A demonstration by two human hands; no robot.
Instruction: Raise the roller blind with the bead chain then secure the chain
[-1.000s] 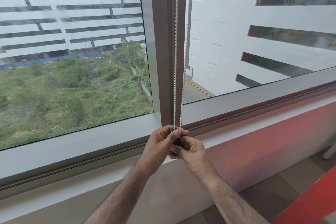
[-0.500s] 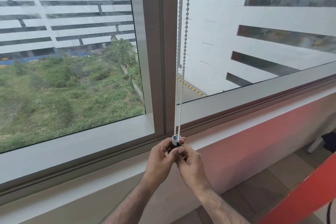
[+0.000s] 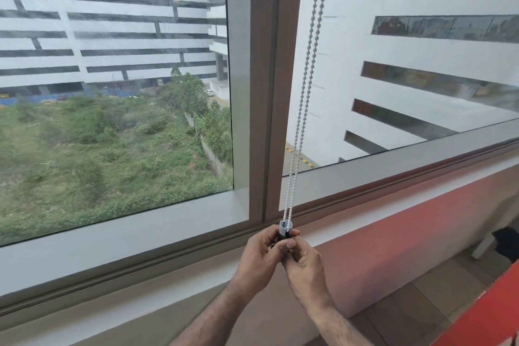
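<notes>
Both hands meet just below the window frame, closed together around a small chain holder (image 3: 285, 229) whose pale, rounded top pokes out above the fingers. The left hand (image 3: 259, 254) wraps it from the left side, thumb across the front; the right hand (image 3: 304, 264) pinches it from the right, fingertips touching those of the left (the lower, darker part of the holder is mostly hidden between them). Each grip is closed on the holder.

The bead chain (image 3: 304, 87) enters the holder's top as two white strands lying side by side, and runs taut up and slightly to the right, past the brown centre post (image 3: 266, 78) of the window, out of view at the top. Below the hands runs the grey sill (image 3: 140, 236), and under it a red wall (image 3: 407, 222).
</notes>
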